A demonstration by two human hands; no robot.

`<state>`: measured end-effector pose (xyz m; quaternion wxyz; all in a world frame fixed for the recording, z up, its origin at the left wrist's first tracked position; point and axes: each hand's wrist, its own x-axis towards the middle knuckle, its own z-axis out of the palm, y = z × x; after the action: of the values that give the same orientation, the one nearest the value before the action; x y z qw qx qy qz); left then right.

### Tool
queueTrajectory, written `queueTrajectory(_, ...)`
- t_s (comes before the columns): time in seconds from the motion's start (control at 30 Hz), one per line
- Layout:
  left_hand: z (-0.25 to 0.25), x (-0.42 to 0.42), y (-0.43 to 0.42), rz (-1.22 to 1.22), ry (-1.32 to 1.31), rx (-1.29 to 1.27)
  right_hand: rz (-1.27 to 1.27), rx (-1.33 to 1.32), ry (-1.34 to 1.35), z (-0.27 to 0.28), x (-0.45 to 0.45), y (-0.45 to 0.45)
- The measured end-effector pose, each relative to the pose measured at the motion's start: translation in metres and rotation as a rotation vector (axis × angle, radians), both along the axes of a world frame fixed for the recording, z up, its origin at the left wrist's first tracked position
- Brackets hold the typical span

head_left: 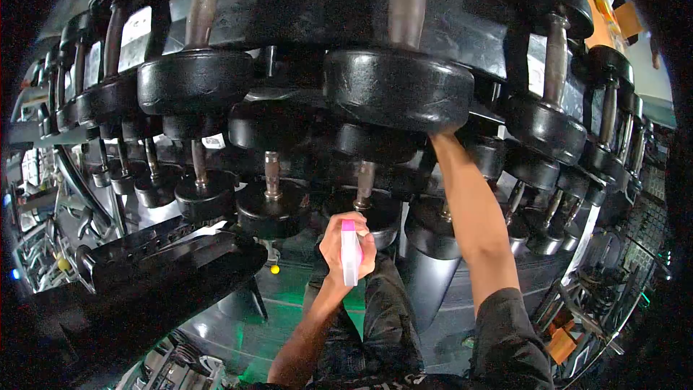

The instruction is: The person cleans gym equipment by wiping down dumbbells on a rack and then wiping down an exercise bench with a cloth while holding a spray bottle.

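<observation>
My left hand point(336, 247) is closed around a pink-and-white spray bottle point(350, 256), seen from above in front of my legs. Its white top points back toward me, and the fingers hide much of its body. My right forearm point(469, 202) reaches forward, and the wrist passes behind the large black dumbbell point(397, 87) on the upper rack. That dumbbell hides my right hand, so its fingers do not show. Just ahead of my left hand, a lower-rack dumbbell point(364, 184) stands with its metal handle showing.
More black dumbbells point(195, 83) line the upper rack on both sides, with a second row point(273, 206) below. A dark padded bench point(159, 267) stands at the left. A small yellow ball-like thing point(275, 269) is near its end. Gym equipment point(577, 310) fills the right.
</observation>
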<state>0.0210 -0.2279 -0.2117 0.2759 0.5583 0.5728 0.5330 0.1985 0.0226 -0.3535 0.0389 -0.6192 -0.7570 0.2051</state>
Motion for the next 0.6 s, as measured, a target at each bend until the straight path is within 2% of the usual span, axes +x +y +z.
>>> queueTrajectory(0.13, 0.003, 0.0, 0.002, -0.011, 0.005, -0.011, 0.041, -0.01, 0.007, -0.004, -0.026, -0.002)
queueTrajectory(0.23, 0.004, 0.005, 0.001, 0.05, -0.05, -0.036, 0.028, -0.014, 0.029, -0.002, -0.011, 0.001)
queueTrajectory(0.43, 0.004, 0.0, -0.001, 0.016, -0.015, 0.005, 0.004, -0.035, 0.012, 0.006, 0.018, 0.009)
queueTrajectory(0.6, 0.006, 0.003, -0.002, 0.043, -0.052, 0.014, 0.104, -0.108, 0.144, 0.021, -0.022, 0.006)
